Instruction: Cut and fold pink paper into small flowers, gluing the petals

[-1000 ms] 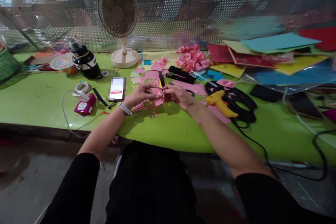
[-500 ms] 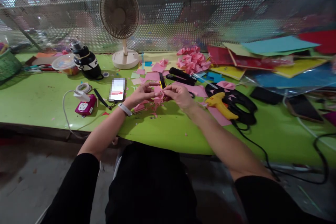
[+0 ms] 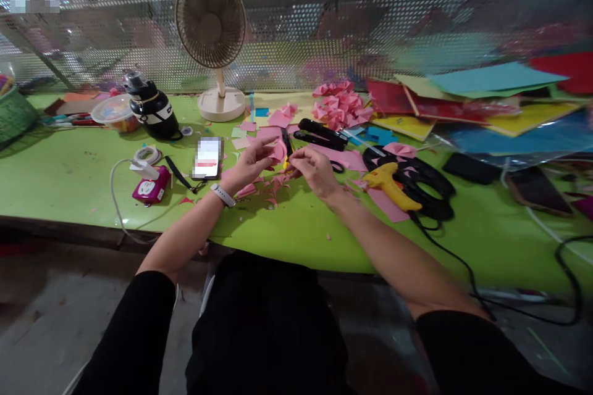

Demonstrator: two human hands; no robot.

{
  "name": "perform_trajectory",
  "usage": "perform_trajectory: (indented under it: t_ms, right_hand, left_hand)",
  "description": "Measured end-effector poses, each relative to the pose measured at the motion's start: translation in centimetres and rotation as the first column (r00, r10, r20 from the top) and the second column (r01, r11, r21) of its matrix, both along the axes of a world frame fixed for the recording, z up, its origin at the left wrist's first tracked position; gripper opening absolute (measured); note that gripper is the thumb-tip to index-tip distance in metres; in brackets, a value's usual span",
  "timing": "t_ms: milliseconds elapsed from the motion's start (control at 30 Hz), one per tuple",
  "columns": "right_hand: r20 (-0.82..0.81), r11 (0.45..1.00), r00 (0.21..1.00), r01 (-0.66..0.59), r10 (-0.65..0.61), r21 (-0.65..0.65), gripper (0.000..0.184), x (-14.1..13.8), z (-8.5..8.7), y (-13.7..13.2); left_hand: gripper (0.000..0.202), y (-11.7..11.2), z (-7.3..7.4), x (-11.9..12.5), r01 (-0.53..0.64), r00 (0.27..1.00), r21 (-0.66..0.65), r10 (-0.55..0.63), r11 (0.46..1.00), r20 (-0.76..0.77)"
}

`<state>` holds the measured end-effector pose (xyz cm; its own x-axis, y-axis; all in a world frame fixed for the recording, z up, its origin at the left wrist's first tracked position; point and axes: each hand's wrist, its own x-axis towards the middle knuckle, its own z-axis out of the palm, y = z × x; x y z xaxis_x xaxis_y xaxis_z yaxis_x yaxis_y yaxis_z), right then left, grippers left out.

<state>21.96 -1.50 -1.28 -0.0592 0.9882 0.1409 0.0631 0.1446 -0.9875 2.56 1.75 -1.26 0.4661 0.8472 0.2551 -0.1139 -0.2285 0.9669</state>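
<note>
Between the thumb and fingers of my left hand (image 3: 252, 163) is a curved pink paper piece (image 3: 279, 150). My right hand (image 3: 315, 171) is a short way to its right, thumb and fingertips pinched together; whatever they hold is too small to make out. A black and yellow utility knife (image 3: 286, 143) lies just beyond the gap between my hands. Pink paper scraps (image 3: 278, 184) are scattered beneath them. Past my right hand rests a black stapler (image 3: 320, 134), and farther back is a heap of folded pink paper pieces (image 3: 340, 106).
A yellow glue gun (image 3: 391, 185) lies right of my hands, its cord trailing off the green table (image 3: 287, 228). To the left are a phone (image 3: 207, 158), a purple power socket (image 3: 152, 185) and a black bottle (image 3: 152, 112). A fan (image 3: 213, 28) stands behind; coloured sheets (image 3: 495, 81) are stacked at right.
My hands have moved slightly apart. The pink paper piece stays with my left hand and shows more clearly, while my right fingertips have come away from it.
</note>
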Motion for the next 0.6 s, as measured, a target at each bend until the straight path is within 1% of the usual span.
perform_trajectory:
  t_ms: [133,233,300,400,500,600]
  right_hand:
    - [0.023,0.999,0.999,0.026,-0.027,0.048,0.02,0.5,0.0,0.4]
    - [0.052,0.997,0.997,0.057,-0.06,0.051,0.023,0.5,-0.4,0.8]
    - [0.039,0.998,0.998,0.049,-0.051,0.037,0.024,0.4,-0.6,1.0]
    - [0.0,1.0,1.0,0.007,-0.007,0.023,0.025,0.3,-0.7,1.1]
    - [-0.025,1.0,0.999,-0.022,0.022,0.002,0.026,0.2,-0.6,0.9]
    - [-0.023,1.0,0.999,-0.03,0.029,-0.008,0.026,0.1,-0.4,0.6]
  left_hand:
    - [0.048,0.3,-0.6,0.3,0.024,0.997,0.089,-0.018,0.996,-0.072]
    - [0.043,0.4,-0.7,0.4,0.055,0.996,0.103,-0.048,0.993,-0.07]
    - [0.041,0.4,-0.6,0.3,0.036,0.999,0.091,-0.032,0.995,-0.041]
    - [0.038,0.2,-0.2,0.0,-0.013,1.0,0.008,0.013,1.0,0.013]
    - [0.035,-0.1,0.2,-0.2,0.009,0.999,-0.118,-0.003,0.993,0.046]
    - [0.027,-0.2,0.3,-0.2,0.03,0.998,-0.183,-0.02,0.983,0.054]
